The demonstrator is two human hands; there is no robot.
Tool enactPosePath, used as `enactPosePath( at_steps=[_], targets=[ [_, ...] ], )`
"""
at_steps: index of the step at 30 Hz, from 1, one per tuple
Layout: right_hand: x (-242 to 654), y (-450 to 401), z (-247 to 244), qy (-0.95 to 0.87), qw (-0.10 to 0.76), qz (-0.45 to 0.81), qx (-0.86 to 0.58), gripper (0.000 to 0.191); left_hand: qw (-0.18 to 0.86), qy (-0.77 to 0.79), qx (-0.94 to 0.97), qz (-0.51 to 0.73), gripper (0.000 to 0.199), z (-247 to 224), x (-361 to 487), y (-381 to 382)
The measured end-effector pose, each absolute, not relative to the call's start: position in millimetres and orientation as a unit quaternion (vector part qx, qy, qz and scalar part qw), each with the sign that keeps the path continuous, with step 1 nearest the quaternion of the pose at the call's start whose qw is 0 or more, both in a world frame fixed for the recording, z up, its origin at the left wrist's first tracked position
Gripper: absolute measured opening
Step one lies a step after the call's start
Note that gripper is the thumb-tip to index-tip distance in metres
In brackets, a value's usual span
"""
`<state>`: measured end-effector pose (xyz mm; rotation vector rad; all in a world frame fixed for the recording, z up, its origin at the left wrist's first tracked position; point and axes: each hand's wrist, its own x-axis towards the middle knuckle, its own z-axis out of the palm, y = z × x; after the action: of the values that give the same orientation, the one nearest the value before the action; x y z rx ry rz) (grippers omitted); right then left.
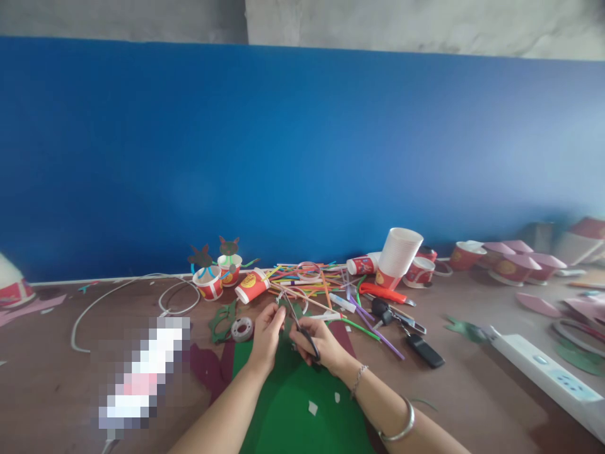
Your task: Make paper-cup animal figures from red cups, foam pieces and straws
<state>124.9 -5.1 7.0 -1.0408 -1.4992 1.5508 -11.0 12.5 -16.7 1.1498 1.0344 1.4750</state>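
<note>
My right hand [317, 342] is closed round the dark handles of a pair of scissors [295, 313], whose blades point up and to the left. Facing it, my left hand [268, 331] is pinched shut close to the blade tips; the small piece in its fingers is too small to make out. Beneath both hands lies a sheet of green paper [288, 403] with white scraps on it, over dark red paper [208, 369]. Left of my left hand are a roll of clear tape [242, 329] and a cut green paper shape [220, 325].
Behind my hands are a pile of colored straws [307, 275], a tipped paper cup [253, 285] and a stack of cups [399, 255]. An orange utility knife [384, 293] and a key fob [424, 350] lie right, before a power strip [543, 369]. A blue panel [302, 151] stands behind.
</note>
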Motion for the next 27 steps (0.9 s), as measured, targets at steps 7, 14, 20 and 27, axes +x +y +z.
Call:
enactPosePath(
  at_steps=[7,14,20,27],
  targets=[
    [125.1,-5.0,8.3,-0.585,0.366,0.603,-0.400,0.021,0.481,0.432,0.456,0.611,0.033,-18.9,-11.1,13.7],
    [125.6,-4.6,7.6,-0.584,0.363,0.603,-0.404,0.020,0.477,0.440,0.452,0.612,0.033,-18.4,-11.3,13.9],
    [125.3,-4.4,7.0,-0.583,0.361,0.603,-0.407,0.021,0.464,0.446,0.450,0.619,0.032,-18.8,-11.4,14.5],
    [125.8,-5.4,8.9,-0.580,0.354,0.608,-0.411,0.024,0.460,0.441,0.481,0.602,0.032,-16.1,-12.1,13.3]
  ],
)
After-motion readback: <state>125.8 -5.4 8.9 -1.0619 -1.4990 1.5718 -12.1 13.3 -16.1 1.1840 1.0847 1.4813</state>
